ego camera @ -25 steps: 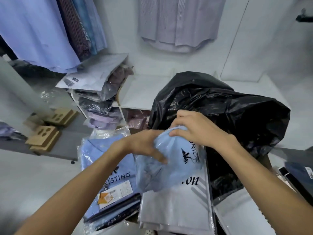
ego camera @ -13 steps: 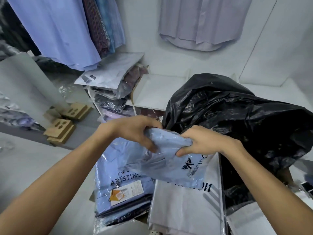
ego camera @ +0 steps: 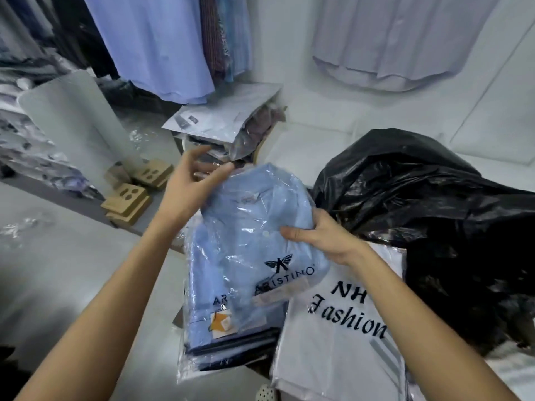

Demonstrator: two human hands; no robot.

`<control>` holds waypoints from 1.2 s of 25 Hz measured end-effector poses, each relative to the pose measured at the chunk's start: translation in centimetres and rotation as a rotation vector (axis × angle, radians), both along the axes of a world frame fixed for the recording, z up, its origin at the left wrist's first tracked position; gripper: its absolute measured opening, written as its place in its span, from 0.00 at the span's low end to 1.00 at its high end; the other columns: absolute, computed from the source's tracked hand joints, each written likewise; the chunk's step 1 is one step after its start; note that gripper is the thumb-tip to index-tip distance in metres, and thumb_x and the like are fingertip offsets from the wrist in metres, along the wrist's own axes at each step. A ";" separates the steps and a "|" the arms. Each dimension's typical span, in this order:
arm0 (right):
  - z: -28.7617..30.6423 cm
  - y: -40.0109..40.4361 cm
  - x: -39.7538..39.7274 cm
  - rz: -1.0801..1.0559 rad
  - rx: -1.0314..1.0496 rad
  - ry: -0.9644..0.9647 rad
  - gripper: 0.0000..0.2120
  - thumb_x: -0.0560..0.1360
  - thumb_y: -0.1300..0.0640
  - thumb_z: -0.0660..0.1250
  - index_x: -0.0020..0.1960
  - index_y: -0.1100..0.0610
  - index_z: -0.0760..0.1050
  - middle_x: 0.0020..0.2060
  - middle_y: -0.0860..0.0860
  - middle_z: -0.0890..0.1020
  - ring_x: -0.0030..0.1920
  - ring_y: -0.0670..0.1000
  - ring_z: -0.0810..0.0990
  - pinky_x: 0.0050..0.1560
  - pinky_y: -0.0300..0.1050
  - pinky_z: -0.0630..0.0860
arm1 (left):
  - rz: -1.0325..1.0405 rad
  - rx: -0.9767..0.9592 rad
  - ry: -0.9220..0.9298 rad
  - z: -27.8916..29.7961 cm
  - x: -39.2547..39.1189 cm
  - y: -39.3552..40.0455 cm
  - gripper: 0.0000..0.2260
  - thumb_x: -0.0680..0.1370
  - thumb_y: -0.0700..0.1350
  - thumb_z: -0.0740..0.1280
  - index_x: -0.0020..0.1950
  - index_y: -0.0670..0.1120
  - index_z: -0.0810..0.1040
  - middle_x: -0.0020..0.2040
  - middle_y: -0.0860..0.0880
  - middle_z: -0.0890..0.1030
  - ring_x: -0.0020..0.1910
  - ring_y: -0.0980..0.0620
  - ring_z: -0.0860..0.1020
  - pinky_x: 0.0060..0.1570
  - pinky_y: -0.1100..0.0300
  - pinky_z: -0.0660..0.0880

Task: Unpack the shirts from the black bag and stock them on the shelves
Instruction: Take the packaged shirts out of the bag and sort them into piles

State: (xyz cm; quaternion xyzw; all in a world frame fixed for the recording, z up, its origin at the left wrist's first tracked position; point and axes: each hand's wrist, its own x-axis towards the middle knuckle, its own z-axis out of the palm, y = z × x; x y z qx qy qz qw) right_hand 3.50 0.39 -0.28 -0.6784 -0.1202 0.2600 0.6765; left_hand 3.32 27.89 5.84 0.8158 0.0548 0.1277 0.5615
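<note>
A light blue shirt in a clear plastic wrapper point(ego camera: 260, 215) is held over a stack of similar wrapped blue shirts point(ego camera: 228, 325). My right hand point(ego camera: 321, 237) grips its right edge, thumb on top. Along its upper left edge sits my left hand point(ego camera: 194, 186), fingers spread and loosely curved, the fingertips touching the wrapper. The crumpled black bag point(ego camera: 428, 215) lies to the right, its inside hidden. A white wrapped pile printed "NH Fashion" point(ego camera: 341, 328) lies below my right arm.
White shelves point(ego camera: 304, 131) run behind the bag. A pile of wrapped shirts point(ego camera: 228, 125) stands at the shelf's left end. Cardboard inserts point(ego camera: 130, 198) lie on the floor to the left. Shirts hang above point(ego camera: 156, 44), more wrapped stock far left point(ego camera: 34, 151).
The blue wrapped shirt has come out of the bag and moved left and up, now unfolded flat over the blue stack. My left hand has loosened its grip and opened.
</note>
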 end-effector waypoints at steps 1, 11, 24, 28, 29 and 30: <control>-1.6 1.8 0.1 -0.061 0.058 0.080 0.17 0.74 0.64 0.75 0.61 0.57 0.78 0.53 0.55 0.87 0.54 0.55 0.87 0.52 0.46 0.84 | 0.108 -0.098 0.064 -1.0 -0.5 1.8 0.35 0.67 0.67 0.76 0.69 0.56 0.72 0.55 0.51 0.82 0.52 0.52 0.83 0.53 0.54 0.80; -11.8 8.5 -0.9 -0.156 -0.444 -0.029 0.41 0.65 0.49 0.84 0.72 0.53 0.69 0.62 0.47 0.80 0.61 0.48 0.80 0.52 0.36 0.74 | 0.150 -0.131 0.605 -14.2 -8.3 5.7 0.26 0.72 0.39 0.78 0.65 0.50 0.70 0.56 0.40 0.83 0.49 0.41 0.84 0.52 0.40 0.82; -10.1 -7.1 -6.7 -0.769 -0.476 -0.135 0.18 0.79 0.52 0.73 0.67 0.49 0.75 0.62 0.45 0.76 0.60 0.47 0.78 0.64 0.43 0.76 | -0.492 0.238 0.129 -13.2 -5.8 -15.9 0.22 0.76 0.41 0.71 0.70 0.48 0.76 0.61 0.52 0.76 0.59 0.56 0.76 0.64 0.58 0.73; -9.7 -16.7 -13.1 -1.056 -0.544 -0.058 0.18 0.80 0.54 0.72 0.69 0.53 0.76 0.62 0.47 0.78 0.59 0.46 0.79 0.55 0.30 0.74 | -0.939 0.125 0.266 -15.1 -6.9 -27.2 0.17 0.77 0.44 0.71 0.65 0.55 0.79 0.60 0.53 0.81 0.58 0.57 0.80 0.64 0.58 0.76; -9.8 -18.6 -15.1 -1.138 -0.562 -0.027 0.18 0.80 0.55 0.72 0.69 0.53 0.76 0.61 0.48 0.79 0.59 0.47 0.79 0.55 0.29 0.74 | -1.039 0.133 0.307 -15.3 -7.8 -29.9 0.17 0.78 0.45 0.72 0.66 0.54 0.79 0.60 0.52 0.81 0.59 0.57 0.80 0.64 0.59 0.76; -10.1 -20.3 -17.2 -1.224 -0.574 -0.002 0.17 0.79 0.56 0.72 0.68 0.54 0.77 0.61 0.49 0.80 0.58 0.49 0.80 0.56 0.31 0.75 | -1.132 0.136 0.334 -15.5 -8.8 -32.5 0.18 0.78 0.46 0.72 0.68 0.51 0.78 0.60 0.52 0.82 0.58 0.57 0.80 0.64 0.60 0.75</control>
